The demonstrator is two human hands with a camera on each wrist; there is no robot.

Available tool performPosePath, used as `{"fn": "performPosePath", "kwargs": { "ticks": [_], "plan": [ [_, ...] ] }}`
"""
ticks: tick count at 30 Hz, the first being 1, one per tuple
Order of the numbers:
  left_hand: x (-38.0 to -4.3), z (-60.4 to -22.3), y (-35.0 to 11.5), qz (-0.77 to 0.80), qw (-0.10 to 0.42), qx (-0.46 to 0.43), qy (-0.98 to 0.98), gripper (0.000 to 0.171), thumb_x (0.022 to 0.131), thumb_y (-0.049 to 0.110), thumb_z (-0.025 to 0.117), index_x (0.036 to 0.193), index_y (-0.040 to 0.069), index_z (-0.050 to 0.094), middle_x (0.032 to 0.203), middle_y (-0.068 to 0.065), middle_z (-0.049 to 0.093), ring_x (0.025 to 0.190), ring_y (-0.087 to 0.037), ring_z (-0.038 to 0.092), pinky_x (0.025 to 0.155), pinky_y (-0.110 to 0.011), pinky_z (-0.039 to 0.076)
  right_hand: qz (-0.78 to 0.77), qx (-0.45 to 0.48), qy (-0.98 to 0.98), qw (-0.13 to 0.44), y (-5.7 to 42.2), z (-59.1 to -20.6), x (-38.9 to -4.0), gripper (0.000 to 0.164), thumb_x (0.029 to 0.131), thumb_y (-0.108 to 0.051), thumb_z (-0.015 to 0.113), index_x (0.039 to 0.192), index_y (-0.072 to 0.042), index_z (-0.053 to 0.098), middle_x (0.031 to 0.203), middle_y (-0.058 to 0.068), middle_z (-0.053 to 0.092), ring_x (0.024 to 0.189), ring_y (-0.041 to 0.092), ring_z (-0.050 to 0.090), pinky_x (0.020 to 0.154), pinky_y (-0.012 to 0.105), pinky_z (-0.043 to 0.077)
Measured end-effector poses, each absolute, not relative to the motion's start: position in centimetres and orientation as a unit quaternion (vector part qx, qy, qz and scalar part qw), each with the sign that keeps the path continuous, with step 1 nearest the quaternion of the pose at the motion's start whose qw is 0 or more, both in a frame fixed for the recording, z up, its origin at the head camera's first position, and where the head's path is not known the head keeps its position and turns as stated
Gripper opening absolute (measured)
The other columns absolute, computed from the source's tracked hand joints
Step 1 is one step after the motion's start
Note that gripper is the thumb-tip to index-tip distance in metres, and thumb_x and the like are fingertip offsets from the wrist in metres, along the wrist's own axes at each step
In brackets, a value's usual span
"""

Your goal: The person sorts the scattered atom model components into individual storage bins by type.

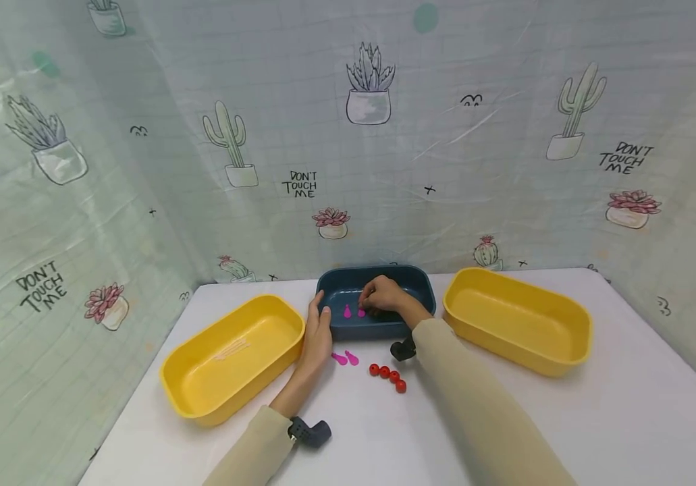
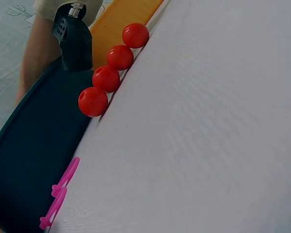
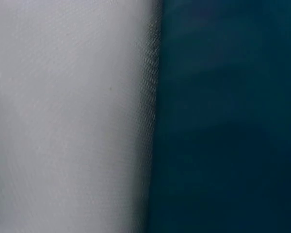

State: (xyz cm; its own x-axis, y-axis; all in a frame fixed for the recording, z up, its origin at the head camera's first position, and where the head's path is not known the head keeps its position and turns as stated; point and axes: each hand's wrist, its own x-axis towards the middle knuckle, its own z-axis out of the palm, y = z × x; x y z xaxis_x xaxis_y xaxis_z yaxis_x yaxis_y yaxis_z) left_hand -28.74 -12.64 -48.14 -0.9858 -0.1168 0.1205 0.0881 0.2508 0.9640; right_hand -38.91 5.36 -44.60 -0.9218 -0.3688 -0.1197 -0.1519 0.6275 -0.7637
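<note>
My left hand (image 1: 317, 337) rests against the left end of a dark blue bin (image 1: 372, 331), fingers extended along its outside and thumb near the rim. Reaching inside the bin, my right hand (image 1: 382, 295) has curled fingers and appears to pinch a small pink teardrop-shaped piece (image 1: 361, 313); its thumb is hidden. Another pink piece (image 1: 348, 311) lies just left of it on the bin floor. Two more pink pieces (image 2: 66, 177) lie on the table before the bin. The right wrist view holds only white table and the bin's wall (image 3: 228, 121).
Several red beads (image 1: 389, 375) form a slanting row in front of the bin. At the left stands a yellow bin (image 1: 202, 415) with pale thin sticks (image 1: 232, 349) inside. A second yellow bin (image 1: 505, 351) stands at the right. A printed curtain (image 1: 384, 169) hangs behind the table.
</note>
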Motion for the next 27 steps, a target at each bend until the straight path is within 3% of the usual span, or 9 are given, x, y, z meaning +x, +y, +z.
{"fn": "performPosePath", "kwargs": {
  "ticks": [27],
  "plan": [
    [-28.62,-47.73,-12.27,-0.611,0.088,0.002,-0.787,0.051,0.114,0.028,0.032,0.163,0.018,0.026,0.172,-0.009,0.024,0.159,-0.032,0.022,0.131,-0.056,0.015,-0.41,-0.151,0.888,0.143,5.8,-44.14,-38.69,0.008,0.092,-0.007,0.073,0.096,-0.001,0.076,0.088,0.008,0.073,0.072,0.014,0.068,0.066,0.027,0.06]
  ]
}}
